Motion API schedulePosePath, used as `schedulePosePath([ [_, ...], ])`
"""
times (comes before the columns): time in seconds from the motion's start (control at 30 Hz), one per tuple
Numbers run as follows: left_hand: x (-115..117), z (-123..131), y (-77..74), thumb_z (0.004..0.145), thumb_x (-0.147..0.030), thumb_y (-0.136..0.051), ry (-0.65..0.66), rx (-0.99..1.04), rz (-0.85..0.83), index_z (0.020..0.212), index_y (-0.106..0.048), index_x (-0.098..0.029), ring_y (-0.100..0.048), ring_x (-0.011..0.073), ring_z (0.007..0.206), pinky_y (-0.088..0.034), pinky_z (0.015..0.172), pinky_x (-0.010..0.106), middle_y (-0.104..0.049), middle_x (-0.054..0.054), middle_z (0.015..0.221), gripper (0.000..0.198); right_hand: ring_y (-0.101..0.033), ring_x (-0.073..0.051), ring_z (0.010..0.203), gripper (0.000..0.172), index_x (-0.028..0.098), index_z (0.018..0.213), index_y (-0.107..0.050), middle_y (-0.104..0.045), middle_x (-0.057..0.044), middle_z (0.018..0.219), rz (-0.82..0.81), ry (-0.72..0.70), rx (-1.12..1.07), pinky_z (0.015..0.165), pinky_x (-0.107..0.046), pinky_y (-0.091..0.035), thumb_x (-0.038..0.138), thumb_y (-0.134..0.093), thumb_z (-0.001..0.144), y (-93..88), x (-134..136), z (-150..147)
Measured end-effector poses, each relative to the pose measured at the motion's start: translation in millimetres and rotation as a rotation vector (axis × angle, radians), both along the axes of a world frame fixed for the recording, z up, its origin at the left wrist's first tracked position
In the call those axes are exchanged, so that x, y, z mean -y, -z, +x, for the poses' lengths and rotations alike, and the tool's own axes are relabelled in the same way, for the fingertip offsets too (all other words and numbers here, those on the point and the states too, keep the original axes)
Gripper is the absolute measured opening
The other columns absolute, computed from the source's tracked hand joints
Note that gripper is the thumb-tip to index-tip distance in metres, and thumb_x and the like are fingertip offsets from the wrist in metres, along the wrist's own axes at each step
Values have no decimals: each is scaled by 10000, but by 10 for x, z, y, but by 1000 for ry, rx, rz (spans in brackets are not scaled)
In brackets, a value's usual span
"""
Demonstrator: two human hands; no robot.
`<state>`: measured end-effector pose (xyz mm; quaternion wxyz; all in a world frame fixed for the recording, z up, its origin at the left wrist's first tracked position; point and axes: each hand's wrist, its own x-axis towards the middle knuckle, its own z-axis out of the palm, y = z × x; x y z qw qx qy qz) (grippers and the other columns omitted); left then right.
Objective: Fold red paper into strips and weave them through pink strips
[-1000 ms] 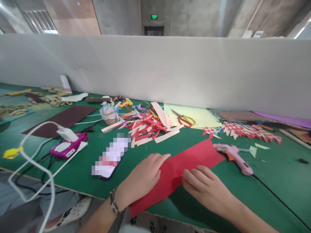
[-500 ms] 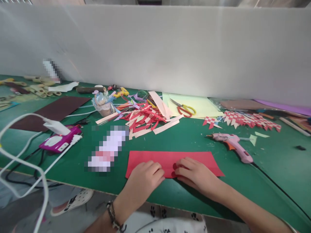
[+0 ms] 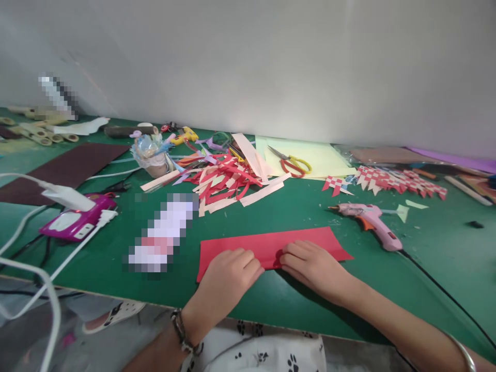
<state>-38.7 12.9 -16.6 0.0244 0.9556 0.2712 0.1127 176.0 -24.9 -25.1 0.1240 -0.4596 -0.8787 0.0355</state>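
Observation:
A sheet of red paper (image 3: 267,246) lies on the green table before me, its near edge curled or folded up. My left hand (image 3: 233,276) grips that edge left of its middle, fingers bent over the paper. On the other side of the middle, my right hand (image 3: 312,264) pinches the same edge with curled fingers. Both thumbs are hidden. Off to the right lies a pink glue gun (image 3: 370,222) with an orange trigger, apart from my right hand.
Red and pale paper strips (image 3: 228,178) are heaped behind the red paper. Scissors (image 3: 292,163) rest on pale yellow sheets (image 3: 329,157). Woven red-and-white pieces (image 3: 401,181) lie at the back right. A purple power strip (image 3: 77,219) with white cables sits left, near a blurred-out object (image 3: 165,235).
The red paper has tilted, its right end now farther from me, and its near edge looks more rolled up. Both hands keep hold of it. The view has shifted slightly.

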Motion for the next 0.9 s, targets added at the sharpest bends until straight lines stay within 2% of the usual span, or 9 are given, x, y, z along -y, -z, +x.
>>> schedulePosePath([
  [0.2,-40,-21,21,904,-283,-431,-141,26,-37,630,-512,-177,-490,136,527,-300,525,277,-554,-18,584,305,-498,-144,657,278,177,758,-577,-573,-18,717,-21,9,-17,613,-260,-358,293,-386,923,29,-75,50],
  [0.47,-79,-21,43,901,-298,-437,-114,-45,10,637,-505,-170,-499,142,499,-273,460,263,-545,-7,587,301,-501,-133,640,250,182,722,-563,-560,-3,665,-29,43,3,623,-263,-304,305,-436,898,-4,-93,89],
  [0.73,-104,3,4,867,-288,-513,-135,-172,-21,641,-494,-174,-504,130,507,-253,443,254,-526,-28,588,254,-494,-137,660,221,177,753,-545,-567,-8,707,-4,31,12,634,-268,-283,289,-426,902,60,-92,102],
  [0.9,-105,-8,26,857,-286,-523,-129,-128,6,637,-497,-175,-497,136,507,-273,465,259,-526,-26,582,247,-484,-140,670,201,182,769,-529,-564,-9,734,-60,49,12,636,-265,-273,282,-413,900,46,-90,92],
])
